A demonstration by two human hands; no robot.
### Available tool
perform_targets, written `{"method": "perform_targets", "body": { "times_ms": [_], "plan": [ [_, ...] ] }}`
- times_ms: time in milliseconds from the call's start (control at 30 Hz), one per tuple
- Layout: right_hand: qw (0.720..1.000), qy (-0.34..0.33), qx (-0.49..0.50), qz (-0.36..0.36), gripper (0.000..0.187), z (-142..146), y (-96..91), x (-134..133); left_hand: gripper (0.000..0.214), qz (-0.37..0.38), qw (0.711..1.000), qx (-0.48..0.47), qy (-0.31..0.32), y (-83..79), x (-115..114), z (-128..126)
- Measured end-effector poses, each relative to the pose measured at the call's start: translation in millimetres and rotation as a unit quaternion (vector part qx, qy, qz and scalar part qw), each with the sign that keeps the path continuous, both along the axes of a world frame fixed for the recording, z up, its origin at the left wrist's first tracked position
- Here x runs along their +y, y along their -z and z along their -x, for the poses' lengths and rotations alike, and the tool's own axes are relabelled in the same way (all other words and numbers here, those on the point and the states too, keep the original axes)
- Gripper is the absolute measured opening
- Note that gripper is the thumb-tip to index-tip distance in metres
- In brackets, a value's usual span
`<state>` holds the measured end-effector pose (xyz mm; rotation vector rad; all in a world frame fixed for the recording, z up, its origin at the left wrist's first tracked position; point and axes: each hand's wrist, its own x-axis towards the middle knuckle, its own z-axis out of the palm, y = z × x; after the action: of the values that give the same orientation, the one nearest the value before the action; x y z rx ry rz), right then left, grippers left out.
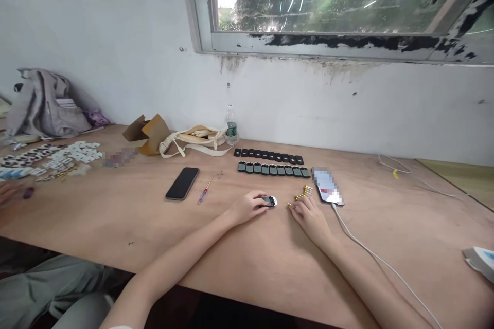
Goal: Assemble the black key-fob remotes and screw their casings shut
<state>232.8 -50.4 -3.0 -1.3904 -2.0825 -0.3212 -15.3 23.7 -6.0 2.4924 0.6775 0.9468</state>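
My left hand [250, 207] is closed on a small electronic device [271, 201] with a grey-green screen and a white rounded end, low over the table. To its right, my right hand [311, 217] bends its fingers down at the tabletop. A small yellow-ended battery [289, 205] shows at those fingertips, mostly covered by them. Just beyond them lie several more small yellow and silver batteries [307, 190]. Farther back, a row of similar screened devices [273, 170] runs across the wooden table [247, 257], and behind it a row of small black covers [271, 156].
A screwdriver [206, 191] and a dark phone [182, 183] lie to the left. On the right, another phone [328, 186] trails a white cable [370, 252]. A bottle [231, 131], cream bag [196, 139] and cardboard box [154, 133] stand by the wall. Another person's hand [7, 195] is at far left.
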Motion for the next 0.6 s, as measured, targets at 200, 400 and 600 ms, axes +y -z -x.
{"method": "perform_targets", "body": {
  "times_ms": [200,400,600],
  "plan": [
    [0.999,-0.045,0.025,0.006,0.019,32.3,1.5,19.5,0.016,0.030,0.999,-0.014,-0.006,0.2,0.6,-2.2],
    [0.992,-0.077,0.082,0.047,0.023,46.1,2.3,32.5,0.016,0.061,0.998,-0.020,0.014,-5.2,0.5,-0.7],
    [0.978,-0.084,0.167,0.089,0.023,40.7,-7.7,25.0,0.024,0.066,0.997,-0.037,-0.020,2.4,1.4,0.4]
  ]
}}
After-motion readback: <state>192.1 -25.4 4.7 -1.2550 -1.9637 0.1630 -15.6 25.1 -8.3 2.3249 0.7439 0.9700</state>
